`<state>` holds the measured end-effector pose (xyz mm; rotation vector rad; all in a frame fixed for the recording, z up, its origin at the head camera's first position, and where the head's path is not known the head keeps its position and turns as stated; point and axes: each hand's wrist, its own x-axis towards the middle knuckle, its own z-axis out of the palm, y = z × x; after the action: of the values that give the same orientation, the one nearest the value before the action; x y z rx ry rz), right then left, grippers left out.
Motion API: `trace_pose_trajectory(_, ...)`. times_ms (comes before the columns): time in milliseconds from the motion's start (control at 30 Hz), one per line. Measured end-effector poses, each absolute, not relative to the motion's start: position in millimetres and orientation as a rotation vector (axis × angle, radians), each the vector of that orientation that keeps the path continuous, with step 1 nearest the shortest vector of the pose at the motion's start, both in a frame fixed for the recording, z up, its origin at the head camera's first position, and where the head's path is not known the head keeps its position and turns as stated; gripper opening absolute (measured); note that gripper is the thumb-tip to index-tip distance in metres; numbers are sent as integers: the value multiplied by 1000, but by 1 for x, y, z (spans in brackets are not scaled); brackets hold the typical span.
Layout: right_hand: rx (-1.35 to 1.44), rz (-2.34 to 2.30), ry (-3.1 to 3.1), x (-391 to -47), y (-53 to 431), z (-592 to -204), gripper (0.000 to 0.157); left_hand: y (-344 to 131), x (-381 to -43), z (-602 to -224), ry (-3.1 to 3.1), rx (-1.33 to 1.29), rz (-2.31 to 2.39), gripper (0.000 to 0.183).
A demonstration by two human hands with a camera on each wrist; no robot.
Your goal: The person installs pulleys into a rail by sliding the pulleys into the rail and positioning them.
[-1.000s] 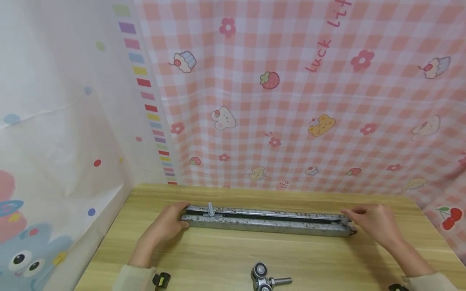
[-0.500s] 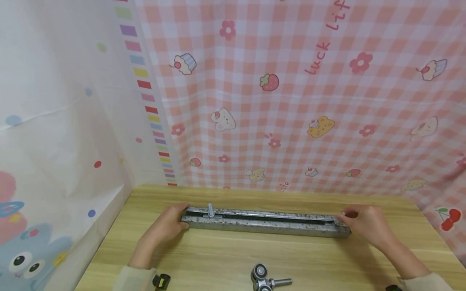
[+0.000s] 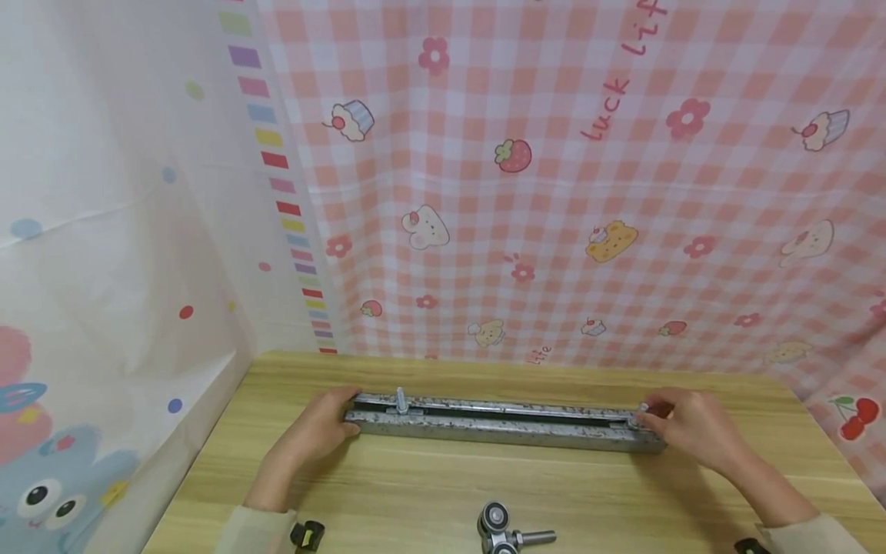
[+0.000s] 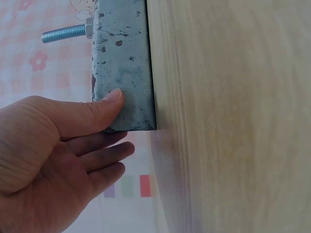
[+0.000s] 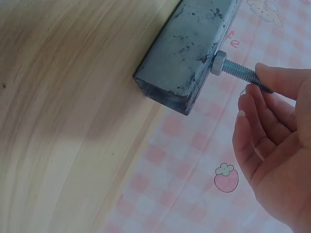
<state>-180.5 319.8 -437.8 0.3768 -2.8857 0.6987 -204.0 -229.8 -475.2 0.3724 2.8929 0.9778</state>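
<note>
A long, scuffed metal channel rail [image 3: 505, 432] lies across the table with its slot facing up. My left hand [image 3: 321, 425] grips its left end; in the left wrist view the thumb [image 4: 109, 108] presses the front face. Close by, a threaded bolt [image 3: 401, 400] with a nut stands up from the slot. At the other end, my right hand [image 3: 702, 427] pinches the upright bolt [image 5: 238, 71] of a roller trolley between thumb and fingers. The trolley's wheels are hidden inside the rail.
Another roller trolley [image 3: 495, 517], with black-rimmed wheels and a bolt, lies on the wooden table [image 3: 388, 492] in front of the rail. A pink checked cloth [image 3: 471, 269] hangs behind, and a white printed sheet [image 3: 138, 231] hangs at the left.
My right hand has moved slightly left with the trolley's bolt. A wheel that stuck out of the rail's right end has gone inside. My left hand has stayed in place.
</note>
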Motion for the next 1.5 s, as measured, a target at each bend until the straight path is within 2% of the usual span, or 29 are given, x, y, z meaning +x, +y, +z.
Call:
trace_pose_trajectory(200,401,699,-2921,-183,313,-436,10,-229,-204,-475,2895,367,973,52)
trace_pose_trajectory(633,426,727,-2896,-186,298,-436,7,-228,-203,-473,2878,349,981,52)
trace_pose_trajectory(1500,511,728,-2840,-191,279,-438,9,-228,-204,-475,2901,373,968,51)
